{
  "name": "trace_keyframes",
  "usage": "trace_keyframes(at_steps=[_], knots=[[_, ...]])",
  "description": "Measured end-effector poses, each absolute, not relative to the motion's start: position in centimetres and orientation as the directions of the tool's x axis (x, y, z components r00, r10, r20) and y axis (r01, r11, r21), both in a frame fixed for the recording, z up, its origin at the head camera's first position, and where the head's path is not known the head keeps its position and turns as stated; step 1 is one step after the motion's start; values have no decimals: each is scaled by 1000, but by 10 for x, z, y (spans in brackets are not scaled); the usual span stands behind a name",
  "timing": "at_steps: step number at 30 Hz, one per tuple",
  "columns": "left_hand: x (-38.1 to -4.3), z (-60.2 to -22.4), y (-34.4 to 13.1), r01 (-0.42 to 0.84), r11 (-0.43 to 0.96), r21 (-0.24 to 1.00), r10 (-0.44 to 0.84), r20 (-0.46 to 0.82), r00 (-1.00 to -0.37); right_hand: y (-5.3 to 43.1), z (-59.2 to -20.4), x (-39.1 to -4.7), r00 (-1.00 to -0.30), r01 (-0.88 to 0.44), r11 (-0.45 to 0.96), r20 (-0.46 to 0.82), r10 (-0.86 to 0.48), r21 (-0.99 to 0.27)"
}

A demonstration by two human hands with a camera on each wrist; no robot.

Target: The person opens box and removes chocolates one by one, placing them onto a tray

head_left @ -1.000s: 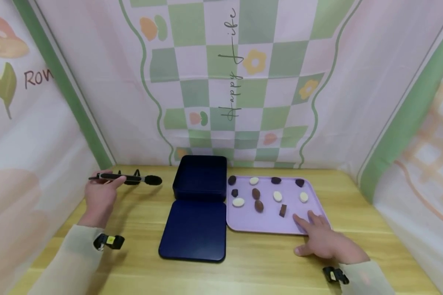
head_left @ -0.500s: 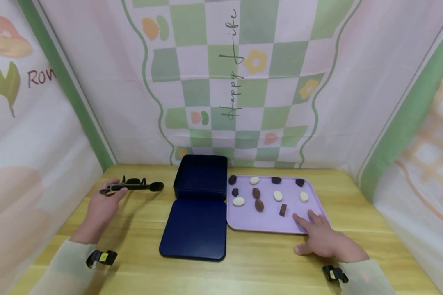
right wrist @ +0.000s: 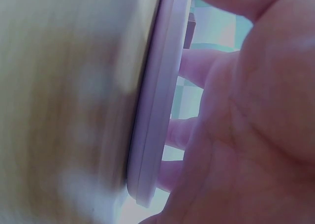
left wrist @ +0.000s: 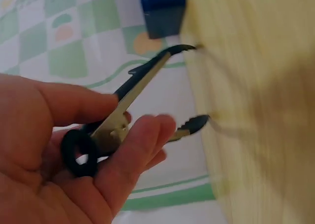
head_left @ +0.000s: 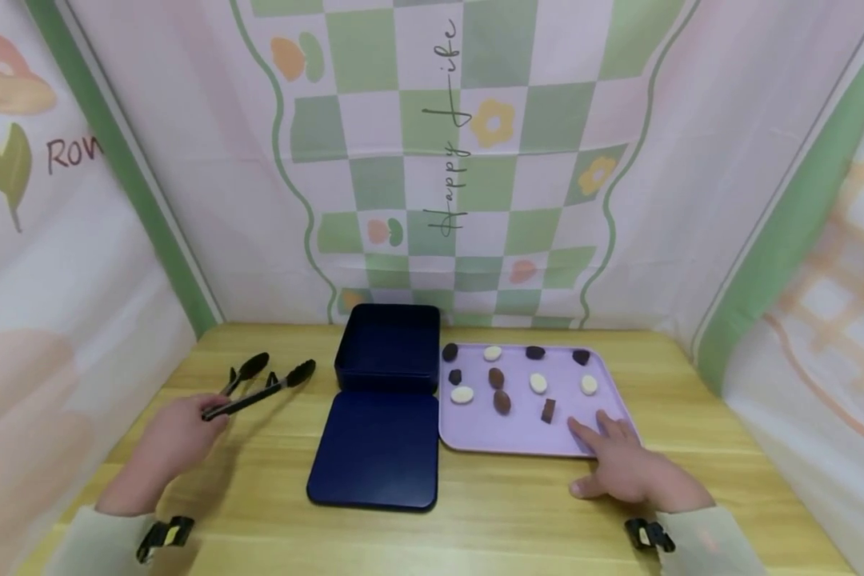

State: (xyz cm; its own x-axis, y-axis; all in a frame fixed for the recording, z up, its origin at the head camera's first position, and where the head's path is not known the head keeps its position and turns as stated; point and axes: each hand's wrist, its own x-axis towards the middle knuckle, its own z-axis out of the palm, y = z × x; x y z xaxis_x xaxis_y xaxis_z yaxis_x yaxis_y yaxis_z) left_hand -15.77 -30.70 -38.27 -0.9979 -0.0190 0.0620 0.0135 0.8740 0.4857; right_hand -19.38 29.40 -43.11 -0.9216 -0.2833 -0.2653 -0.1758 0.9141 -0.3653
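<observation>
My left hand (head_left: 182, 436) holds a pair of black tongs (head_left: 262, 394) at the left of the table. Their two arms are spread apart, and in the left wrist view the tong tips point at the wooden surface while thumb and fingers (left wrist: 142, 145) grip near the hinge ring. My right hand (head_left: 626, 468) lies with spread fingers over the front right corner of a lilac tray (head_left: 504, 436); the right wrist view shows its fingertips at the tray's rim (right wrist: 155, 111). White, brown and dark egg-shaped and chunky pieces, chocolate-like, lie on the tray, including a brown block (head_left: 549, 411).
An open dark blue box (head_left: 389, 376) stands at the back, left of the tray. Its flat blue lid (head_left: 374, 456) lies in front of it. Printed cloth (head_left: 432, 160) hangs behind and at both sides of the wooden table (head_left: 504, 512).
My left hand has come down and toward the front edge. The tongs have turned, and their arms now show spread apart. My right hand stays on the tray.
</observation>
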Motion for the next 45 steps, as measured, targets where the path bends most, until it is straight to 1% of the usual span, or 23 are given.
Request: trace_keyframes(at_steps=[3, 5, 8, 12, 16, 20, 22, 26, 30, 33, 38, 40, 45], knots=[[-161, -389, -308, 43, 911, 410, 46, 3, -999, 294, -431, -194, -924, -173, 914, -263, -280, -366], [-163, -393, -309, 43, 924, 380, 64, -43, -997, 294, -432, -193, -923, -169, 914, -267, -278, -370], [-167, -400, -309, -3, 928, 373, 44, -116, -992, 292, -432, -193, -920, -159, 915, -281, -274, -371], [-172, -408, -307, -57, 923, 381, 4, -157, -988, 290, -432, -193, -918, -143, 919, -299, -262, -366], [-176, -413, -305, -66, 931, 359, -15, -143, -990, 289, -432, -193, -917, -139, 923, -306, -257, -360], [-176, -415, -307, -91, 926, 367, -37, -151, -988, 288, -433, -192, -913, -129, 929, -323, -248, -348], [-176, -416, -309, -110, 914, 391, -51, -158, -986, 287, -434, -192, -912, -123, 932, -330, -242, -342], [-179, -418, -315, -125, 900, 418, -72, -140, -987, 284, -431, -193, -917, -141, 933, -312, -249, -332], [-183, -418, -317, -125, 903, 410, -73, -140, -987, 283, -428, -194, -919, -148, 931, -300, -254, -334], [-184, -416, -317, -132, 917, 375, -79, -153, -985, 283, -428, -195, -919, -138, 929, -306, -250, -344], [-186, -414, -317, -141, 957, 254, -97, -179, -979, 287, -430, -195, -919, -137, 926, -304, -251, -351], [-188, -415, -315, -115, 971, 212, -77, -180, -981, 288, -429, -195, -918, -131, 925, -309, -249, -356], [-187, -418, -313, -53, 983, 174, -26, -156, -987, 289, -428, -194, -919, -140, 918, -295, -260, -372]])
